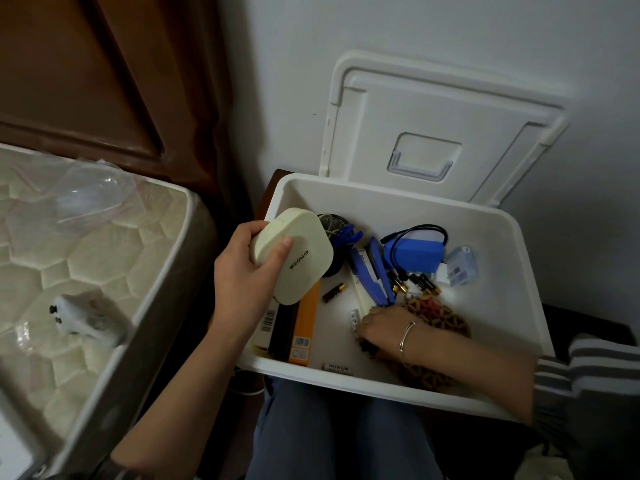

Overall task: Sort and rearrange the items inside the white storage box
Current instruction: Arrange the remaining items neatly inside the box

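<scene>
The white storage box (408, 206) stands open in front of my knees. My left hand (242, 275) grips a cream rounded case (294, 252) above the box's left side. My right hand (381, 323) reaches down to the box floor, its fingers curled at a small white strip (354, 318) beside a brown patterned pouch (440, 313). Inside lie a blue stapler (374, 271), a blue battery pack with a black cable (417, 252), loose batteries (334, 292), an orange carton (306, 327) and a small pale blue box (460, 266).
The box's lid (436, 133) leans against the white wall behind it. A mattress (86, 258) in plastic wrap fills the left, with a white controller (86, 318) lying on it. A brown wooden headboard (104, 64) rises at the back left. My legs are below the box.
</scene>
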### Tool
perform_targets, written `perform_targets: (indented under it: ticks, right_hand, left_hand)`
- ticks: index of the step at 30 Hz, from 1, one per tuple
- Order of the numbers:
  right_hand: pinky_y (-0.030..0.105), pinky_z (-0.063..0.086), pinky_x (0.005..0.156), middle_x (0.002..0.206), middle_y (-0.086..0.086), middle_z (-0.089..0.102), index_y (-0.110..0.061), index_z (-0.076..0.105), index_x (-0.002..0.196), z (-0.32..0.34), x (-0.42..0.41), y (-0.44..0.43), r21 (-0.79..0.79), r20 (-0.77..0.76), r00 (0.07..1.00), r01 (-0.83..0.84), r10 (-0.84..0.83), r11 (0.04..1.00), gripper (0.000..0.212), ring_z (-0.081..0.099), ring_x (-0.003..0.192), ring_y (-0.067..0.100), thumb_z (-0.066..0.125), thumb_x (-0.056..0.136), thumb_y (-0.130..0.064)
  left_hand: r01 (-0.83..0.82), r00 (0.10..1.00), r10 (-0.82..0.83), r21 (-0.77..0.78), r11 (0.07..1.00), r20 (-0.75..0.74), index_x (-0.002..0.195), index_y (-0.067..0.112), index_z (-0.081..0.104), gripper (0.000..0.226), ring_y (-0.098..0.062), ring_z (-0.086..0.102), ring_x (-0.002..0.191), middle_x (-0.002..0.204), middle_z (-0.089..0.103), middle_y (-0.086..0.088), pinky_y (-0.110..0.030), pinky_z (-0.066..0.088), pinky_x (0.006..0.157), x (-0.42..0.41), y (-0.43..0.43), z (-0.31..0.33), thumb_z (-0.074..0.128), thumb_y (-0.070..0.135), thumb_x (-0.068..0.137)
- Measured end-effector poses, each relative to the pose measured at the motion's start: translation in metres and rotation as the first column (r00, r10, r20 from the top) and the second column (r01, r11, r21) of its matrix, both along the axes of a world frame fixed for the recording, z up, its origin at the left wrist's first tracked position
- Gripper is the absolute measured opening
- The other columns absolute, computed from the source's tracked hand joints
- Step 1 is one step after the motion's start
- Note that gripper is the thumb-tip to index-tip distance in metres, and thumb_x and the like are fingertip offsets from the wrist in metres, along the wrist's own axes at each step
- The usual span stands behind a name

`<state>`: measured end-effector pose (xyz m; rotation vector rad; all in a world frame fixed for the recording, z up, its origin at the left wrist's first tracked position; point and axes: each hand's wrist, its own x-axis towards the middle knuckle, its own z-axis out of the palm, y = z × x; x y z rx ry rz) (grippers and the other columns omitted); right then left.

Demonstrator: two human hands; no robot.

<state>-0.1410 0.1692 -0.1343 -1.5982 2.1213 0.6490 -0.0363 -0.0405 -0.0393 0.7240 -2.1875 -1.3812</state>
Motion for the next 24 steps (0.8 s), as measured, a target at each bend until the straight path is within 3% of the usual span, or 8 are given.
perform_targets:
  ticks: [6,11,15,17,20,24]
  right_hand:
    - [0.032,0.041,0.062,0.099,0.013,0.065,-0.005,0.062,0.099,-0.007,0.004,-0.012,0.088,0.038,0.999,0.012,-0.015,0.996,0.019,0.061,0.09,0.029,0.067,0.081,-0.012]
    - [0.033,0.047,0.067,0.098,0.017,0.065,-0.002,0.065,0.095,-0.008,0.005,-0.014,0.131,0.114,0.991,0.048,-0.063,0.99,0.018,0.063,0.088,0.032,0.064,0.082,-0.014]
    - [0.037,0.052,0.072,0.095,0.014,0.064,-0.005,0.064,0.098,0.006,0.004,-0.011,0.065,0.216,0.976,0.012,-0.026,0.998,0.018,0.062,0.086,0.031,0.058,0.087,-0.018]
    - [0.033,0.051,0.077,0.097,0.007,0.066,-0.013,0.066,0.099,0.022,-0.002,-0.008,-0.038,0.358,0.914,0.218,-0.19,0.975,0.018,0.06,0.087,0.021,0.06,0.087,-0.024]
    - [0.021,0.046,0.075,0.089,-0.008,0.067,-0.021,0.071,0.093,0.054,-0.034,0.006,-0.166,0.445,0.774,0.566,-0.451,0.808,0.016,0.056,0.083,0.005,0.068,0.081,-0.031]
    - [0.016,0.034,0.058,0.091,-0.001,0.065,-0.017,0.069,0.087,0.063,-0.081,0.025,-0.187,0.139,0.682,0.73,-0.718,0.657,0.014,0.059,0.088,0.015,0.067,0.083,-0.03]
  left_hand:
    - [-0.006,1.0,0.006,-0.01,1.0,0.008,0.116,0.025,0.055,0.034,-0.008,0.061,0.093,0.108,0.061,0.009,-0.016,0.045,0.063,-0.001,0.0,0.0,0.063,0.041,0.087]
    - [-0.015,1.0,0.015,-0.004,1.0,0.001,0.116,0.023,0.057,0.035,-0.006,0.06,0.091,0.106,0.062,0.009,-0.016,0.045,0.062,0.0,0.0,-0.001,0.063,0.041,0.087]
    - [-0.014,1.0,0.014,-0.007,1.0,-0.005,0.115,0.024,0.056,0.035,-0.006,0.06,0.091,0.107,0.061,0.008,-0.018,0.046,0.062,0.0,0.0,-0.001,0.063,0.042,0.086]
    - [-0.009,1.0,0.009,-0.011,1.0,-0.004,0.115,0.026,0.055,0.034,-0.005,0.06,0.091,0.106,0.06,0.009,-0.018,0.046,0.062,0.0,0.0,0.0,0.062,0.042,0.087]
    - [-0.011,1.0,0.011,-0.018,1.0,-0.005,0.114,0.028,0.055,0.031,-0.002,0.06,0.088,0.103,0.059,0.013,-0.015,0.044,0.06,0.0,0.0,-0.001,0.062,0.042,0.087]
    - [-0.013,1.0,0.013,-0.016,1.0,-0.008,0.115,0.024,0.056,0.032,-0.003,0.059,0.088,0.105,0.06,0.01,-0.016,0.044,0.061,-0.001,0.0,-0.001,0.063,0.039,0.088]
